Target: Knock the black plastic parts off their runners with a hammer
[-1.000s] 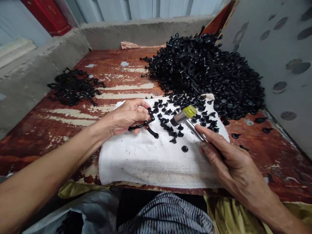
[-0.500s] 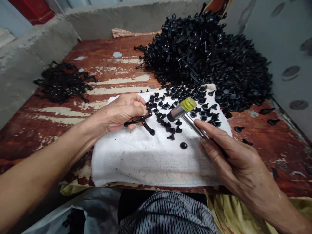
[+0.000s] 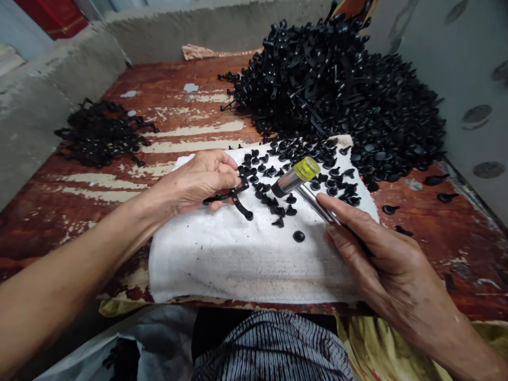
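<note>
Pinched in the fingers of my left hand [image 3: 206,180] is a black branched plastic bracket [image 3: 240,203], its curved arm pointing down over the white cloth [image 3: 222,264]. My fingers hide part of it. My right hand [image 3: 373,248] is closed around the metal handle of a small mallet [image 3: 291,179] with a yellow face and a dark face. The mallet head hovers above the cloth, to the right of the bracket and apart from it. Several small black knob-like pieces with stems [image 3: 273,203] lie scattered under and around the mallet. One round piece [image 3: 299,236] sits alone nearer me.
A tall heap of black parts [image 3: 317,90] fills the back right of the worn red-brown table [image 3: 178,111]. At the left lies a smaller pile of black brackets [image 3: 105,132]. Loose pieces [image 3: 391,209] rest right of the cloth. Concrete ledges [image 3: 159,37] border the table.
</note>
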The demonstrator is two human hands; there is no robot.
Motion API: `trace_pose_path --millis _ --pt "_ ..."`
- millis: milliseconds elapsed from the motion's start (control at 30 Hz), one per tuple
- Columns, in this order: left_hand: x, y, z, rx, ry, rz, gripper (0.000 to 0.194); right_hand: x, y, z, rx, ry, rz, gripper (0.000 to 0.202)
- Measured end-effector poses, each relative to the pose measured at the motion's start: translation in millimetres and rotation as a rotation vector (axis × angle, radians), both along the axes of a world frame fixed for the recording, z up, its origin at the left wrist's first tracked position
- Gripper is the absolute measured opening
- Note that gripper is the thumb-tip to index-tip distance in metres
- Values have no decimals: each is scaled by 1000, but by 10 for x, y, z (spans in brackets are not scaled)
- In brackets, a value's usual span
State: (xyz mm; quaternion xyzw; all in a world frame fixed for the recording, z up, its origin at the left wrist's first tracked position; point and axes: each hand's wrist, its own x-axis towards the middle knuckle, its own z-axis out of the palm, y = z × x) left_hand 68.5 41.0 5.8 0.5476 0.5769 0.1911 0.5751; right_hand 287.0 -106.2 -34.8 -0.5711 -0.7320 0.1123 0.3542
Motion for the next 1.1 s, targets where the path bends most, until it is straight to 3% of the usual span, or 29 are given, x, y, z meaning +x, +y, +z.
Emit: trace_pose_path --millis 833,1100 --pt "4 75 9 17 82 -78 24 -11 18 1 20 -30 0 48" --pt "-4 140 57 116 215 -154 20 -9 4 -17 -20 -33 13 49"
